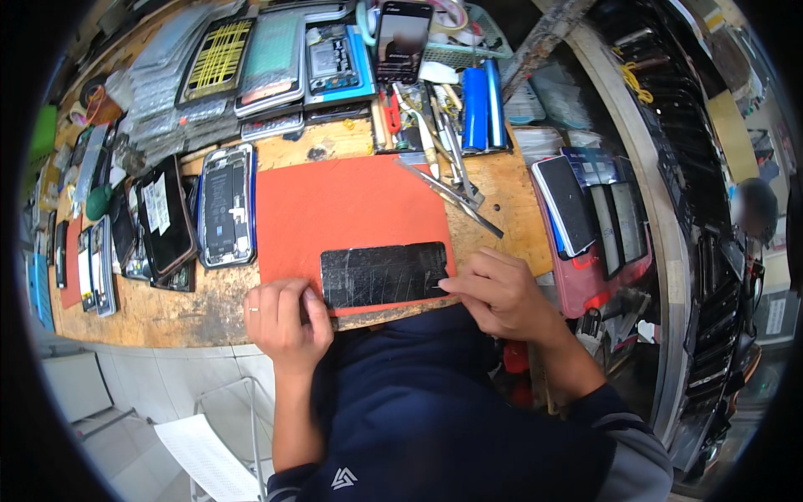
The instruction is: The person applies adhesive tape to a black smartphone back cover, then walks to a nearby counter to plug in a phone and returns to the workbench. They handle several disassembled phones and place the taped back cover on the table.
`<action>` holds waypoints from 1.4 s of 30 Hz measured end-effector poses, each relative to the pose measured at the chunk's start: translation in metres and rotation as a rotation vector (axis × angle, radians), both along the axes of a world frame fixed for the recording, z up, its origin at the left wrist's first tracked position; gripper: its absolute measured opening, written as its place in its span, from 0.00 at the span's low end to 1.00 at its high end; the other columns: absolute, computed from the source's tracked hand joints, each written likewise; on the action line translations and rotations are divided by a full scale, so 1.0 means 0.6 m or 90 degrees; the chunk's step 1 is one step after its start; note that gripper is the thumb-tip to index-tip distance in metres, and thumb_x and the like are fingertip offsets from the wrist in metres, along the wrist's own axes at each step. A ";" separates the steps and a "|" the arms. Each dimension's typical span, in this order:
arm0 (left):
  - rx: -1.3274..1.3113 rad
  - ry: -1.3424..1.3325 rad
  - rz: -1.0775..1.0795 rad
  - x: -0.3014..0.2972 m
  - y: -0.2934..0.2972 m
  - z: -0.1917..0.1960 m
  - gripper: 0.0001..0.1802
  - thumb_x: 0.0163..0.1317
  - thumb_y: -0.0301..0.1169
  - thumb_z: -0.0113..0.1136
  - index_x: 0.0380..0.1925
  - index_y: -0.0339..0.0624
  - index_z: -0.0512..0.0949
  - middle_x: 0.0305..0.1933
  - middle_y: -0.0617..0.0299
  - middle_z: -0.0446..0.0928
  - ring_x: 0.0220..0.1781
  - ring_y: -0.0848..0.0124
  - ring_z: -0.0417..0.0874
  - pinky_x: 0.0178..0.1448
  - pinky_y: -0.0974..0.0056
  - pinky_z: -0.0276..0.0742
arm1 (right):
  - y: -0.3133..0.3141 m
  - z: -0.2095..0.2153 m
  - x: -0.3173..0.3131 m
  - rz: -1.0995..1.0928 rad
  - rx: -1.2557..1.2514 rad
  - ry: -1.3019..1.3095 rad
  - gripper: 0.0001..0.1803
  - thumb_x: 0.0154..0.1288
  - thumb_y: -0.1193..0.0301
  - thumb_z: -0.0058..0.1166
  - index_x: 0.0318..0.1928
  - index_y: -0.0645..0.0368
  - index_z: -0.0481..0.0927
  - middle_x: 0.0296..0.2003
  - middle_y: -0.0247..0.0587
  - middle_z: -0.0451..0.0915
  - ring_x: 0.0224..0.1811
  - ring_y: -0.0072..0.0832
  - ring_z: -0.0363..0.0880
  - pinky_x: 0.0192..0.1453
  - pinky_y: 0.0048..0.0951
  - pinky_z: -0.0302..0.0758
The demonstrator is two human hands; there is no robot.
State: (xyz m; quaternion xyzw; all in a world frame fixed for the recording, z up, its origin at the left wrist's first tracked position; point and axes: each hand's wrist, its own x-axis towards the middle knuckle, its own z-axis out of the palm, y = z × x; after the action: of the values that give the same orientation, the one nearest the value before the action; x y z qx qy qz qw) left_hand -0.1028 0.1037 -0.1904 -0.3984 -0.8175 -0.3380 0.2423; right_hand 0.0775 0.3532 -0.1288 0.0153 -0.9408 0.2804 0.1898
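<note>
A dark, scratched phone screen panel (385, 274) lies flat, long side crosswise, on the near part of an orange-red mat (351, 197). Beside its left end rests my left hand (287, 322), fingers curled in and thumb close to the panel's edge; nothing shows in its grasp. My right hand (502, 293) pinches at the panel's right end, thumb and forefinger pressed together. A tiny pale bit shows at those fingertips, too small to make out. Just beyond the mat's right side lie tweezers (464, 205) and other thin metal tools.
An opened phone (227, 205) lies left of the mat, near a pile of dark phones (163, 217). Stacked bubble-wrapped pieces (167, 84) line the back. A propped-up phone (403, 38) stands behind the tool holder (418, 117). Phone parts sit on a pink case (577, 276) at right.
</note>
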 end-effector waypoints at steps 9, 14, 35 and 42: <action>-0.003 0.015 -0.015 -0.002 -0.005 0.004 0.07 0.57 0.22 0.65 0.36 0.41 0.83 0.36 0.56 0.82 0.38 0.54 0.81 0.45 0.52 0.75 | -0.083 -0.044 -0.151 0.096 0.038 0.104 0.03 0.58 0.76 0.62 0.33 0.57 0.81 0.36 0.40 0.76 0.40 0.39 0.80 0.43 0.40 0.79; 0.002 0.011 -0.006 -0.003 -0.008 0.001 0.07 0.57 0.22 0.64 0.36 0.41 0.83 0.36 0.56 0.83 0.38 0.55 0.81 0.46 0.52 0.75 | -0.039 -0.026 -0.083 0.055 0.064 0.046 0.07 0.57 0.78 0.64 0.38 0.57 0.87 0.36 0.38 0.77 0.42 0.37 0.81 0.44 0.39 0.79; 0.003 -0.008 -0.012 0.000 -0.007 0.002 0.06 0.60 0.20 0.64 0.37 0.39 0.83 0.37 0.53 0.82 0.39 0.53 0.81 0.45 0.51 0.75 | 0.009 -0.025 -0.075 0.033 0.080 0.049 0.09 0.57 0.78 0.64 0.40 0.59 0.88 0.33 0.39 0.76 0.40 0.39 0.80 0.42 0.41 0.79; -0.010 0.013 0.003 0.001 0.001 0.001 0.06 0.60 0.20 0.63 0.37 0.38 0.83 0.35 0.54 0.82 0.38 0.53 0.81 0.44 0.51 0.75 | 0.051 0.006 -0.023 -0.065 0.050 0.069 0.11 0.61 0.80 0.65 0.44 0.59 0.91 0.34 0.40 0.79 0.38 0.41 0.82 0.42 0.40 0.80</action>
State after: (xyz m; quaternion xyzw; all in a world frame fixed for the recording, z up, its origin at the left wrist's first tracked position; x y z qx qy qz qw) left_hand -0.1023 0.1046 -0.1900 -0.4019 -0.8184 -0.3273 0.2483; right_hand 0.0637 0.3838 -0.1252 -0.0097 -0.9391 0.2319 0.2535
